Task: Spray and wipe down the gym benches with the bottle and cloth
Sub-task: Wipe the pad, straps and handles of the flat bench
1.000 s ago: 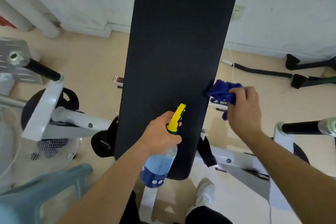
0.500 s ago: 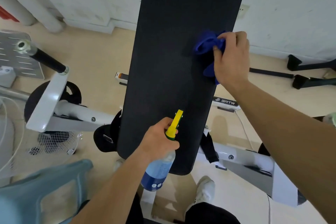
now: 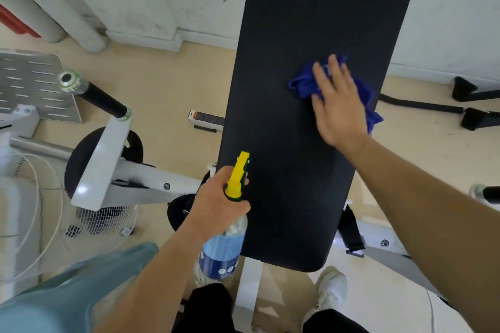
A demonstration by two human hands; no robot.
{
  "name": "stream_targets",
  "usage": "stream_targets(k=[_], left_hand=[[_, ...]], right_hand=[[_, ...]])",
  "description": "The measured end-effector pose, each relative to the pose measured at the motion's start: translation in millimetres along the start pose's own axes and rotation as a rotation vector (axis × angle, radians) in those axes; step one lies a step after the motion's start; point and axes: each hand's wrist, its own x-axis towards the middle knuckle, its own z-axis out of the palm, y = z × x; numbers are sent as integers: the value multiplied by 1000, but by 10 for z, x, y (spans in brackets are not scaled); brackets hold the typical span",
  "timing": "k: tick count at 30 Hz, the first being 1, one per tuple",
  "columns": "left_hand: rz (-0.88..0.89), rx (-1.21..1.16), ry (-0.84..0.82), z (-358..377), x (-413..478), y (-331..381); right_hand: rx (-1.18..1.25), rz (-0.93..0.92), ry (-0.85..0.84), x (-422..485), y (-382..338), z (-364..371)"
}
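- A white wire fan (image 3: 89,224) stands on the floor at the far left, with a blurred pale blue chair (image 3: 67,295) in front of it.
- Beyond the fan, a black-gripped handle (image 3: 102,98) sticks out of a white machine frame (image 3: 100,165).
- The left hand (image 3: 216,205) has its fingers curled round the neck of the spray bottle (image 3: 221,251), just under the yellow spray head (image 3: 238,173).
- The bottle hangs over the near left edge of the bench (image 3: 284,121), its blue body pointing down and its nozzle pointing away along the pad.
- The black bench pad runs from the near edge up towards the wall.
- The blue cloth (image 3: 303,85) lies bunched on the right half of the pad, close to its right edge.
- The right hand (image 3: 338,108) lies flat on the cloth, fingers straight and spread, pressing it against the pad rather than gripping it.
- A white shoe (image 3: 331,292) stands on the floor below the near end of the bench.
- Black rubber-footed bars (image 3: 470,116) lie on the floor at the far right.
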Motion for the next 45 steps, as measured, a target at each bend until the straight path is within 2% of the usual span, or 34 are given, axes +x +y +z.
stream_targets(k=[5,8,11,13,16,19,21,24,28,30,32,34,37,39,41,45], left_hand=[[29,-5,64,-298,173,-32],[83,41,34,-346,255,-12],[109,74,-17,-246,289,80],[103,77,-42,-127,303,158],[109,47,-34,55,326,275],[113,-8,-18,174,333,370],[117,-34,-6,199,352,390],[118,-61,23,167,362,377],[120,-51,91,17,354,261],[126,-33,92,-91,345,178],[112,-19,93,-192,334,94],[92,-18,110,-265,310,23],[65,4,136,-339,251,-83],[55,1,143,-393,207,-129],[48,-15,141,-452,177,-168],[59,-7,159,-538,154,-218]], right_hand=[[-201,-281,-173,-1261,-174,653],[-321,-519,-337,-2080,42,692],[-388,-629,-339,-1942,378,442],[-436,-577,-252,-1478,614,256],[-419,-285,-94,-593,847,-32],[-284,-29,-50,-116,698,-144],[-241,-14,-35,-159,455,-30],[-238,-243,-136,-788,84,364],[-273,-674,-474,-1890,-198,786],[-302,-833,-551,-1817,-171,816],[-319,-926,-518,-1313,-177,805],[-322,-863,-400,-544,-279,710],[-283,-459,-230,532,-560,462],[-280,-261,-144,763,-762,445],[-286,-289,-150,554,-917,598],[-218,-616,-358,-607,-1006,1024]])
